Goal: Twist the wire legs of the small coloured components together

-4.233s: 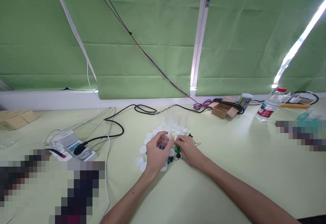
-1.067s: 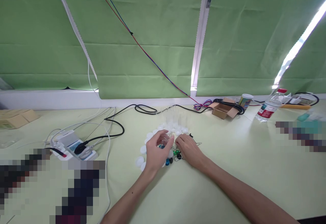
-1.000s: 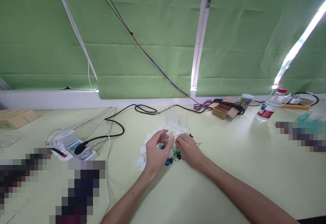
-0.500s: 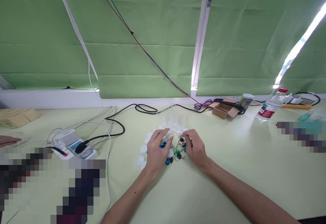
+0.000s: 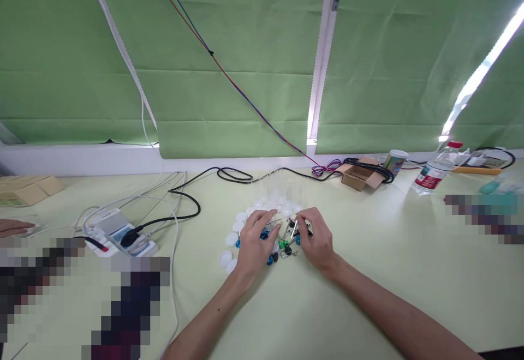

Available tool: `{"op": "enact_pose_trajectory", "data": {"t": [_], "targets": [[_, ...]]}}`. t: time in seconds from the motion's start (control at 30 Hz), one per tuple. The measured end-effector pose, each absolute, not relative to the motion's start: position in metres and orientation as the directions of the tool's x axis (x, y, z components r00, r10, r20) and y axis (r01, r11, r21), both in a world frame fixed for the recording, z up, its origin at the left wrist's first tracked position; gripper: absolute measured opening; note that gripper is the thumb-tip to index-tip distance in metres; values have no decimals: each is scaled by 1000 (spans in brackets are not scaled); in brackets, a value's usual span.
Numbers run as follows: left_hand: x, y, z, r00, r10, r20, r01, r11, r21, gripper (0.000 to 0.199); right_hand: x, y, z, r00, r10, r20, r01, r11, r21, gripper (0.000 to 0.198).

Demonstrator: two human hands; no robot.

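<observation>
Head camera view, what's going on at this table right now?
A person sits at a pale green table working with both bare hands over a cluster of small binder clips. The left hand holds a small clear container tipped on its side, while the right hand pinches a clip beside its mouth. White caps ring the pile, and clear cups stand behind. Another person's hand shows at the far left.

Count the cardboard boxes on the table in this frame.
2. One open cardboard box sits at the back right, with black cable across it; one flat cardboard box lies at the far left edge. Others may be hidden behind blurred patches.
</observation>
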State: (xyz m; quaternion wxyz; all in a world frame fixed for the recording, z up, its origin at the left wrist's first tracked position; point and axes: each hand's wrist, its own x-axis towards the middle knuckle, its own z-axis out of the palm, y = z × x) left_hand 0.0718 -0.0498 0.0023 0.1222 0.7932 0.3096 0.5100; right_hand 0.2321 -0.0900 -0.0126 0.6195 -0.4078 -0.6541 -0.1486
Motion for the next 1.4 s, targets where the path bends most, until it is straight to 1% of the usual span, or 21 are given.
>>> {"op": "enact_pose_trajectory", "data": {"t": [0.23,0.5,0.6,0.77,1.0,1.4], "targets": [[72,-50,0,388,580,716,340,-812,474,28,233,-91,-8,141,338,931,742,586,-325,20],[73,-52,1,446,560,698,317,-828,462,38,236,-89,-11,76,344,936,744,606,-283,22],[73,-52,1,434,569,699,322,-822,469,38,236,-89,-13,34,353,935,729,631,-265,25],[72,-51,2,402,569,717,312,-821,478,31,234,-89,-15,-21,359,933,711,662,-239,28],[73,-52,0,357,533,767,312,-842,440,31,233,-90,-16,-99,340,935,690,701,-182,32],[74,-56,5,320,509,799,323,-851,414,25,232,-93,-18,-128,371,920,667,718,-198,33]]}}
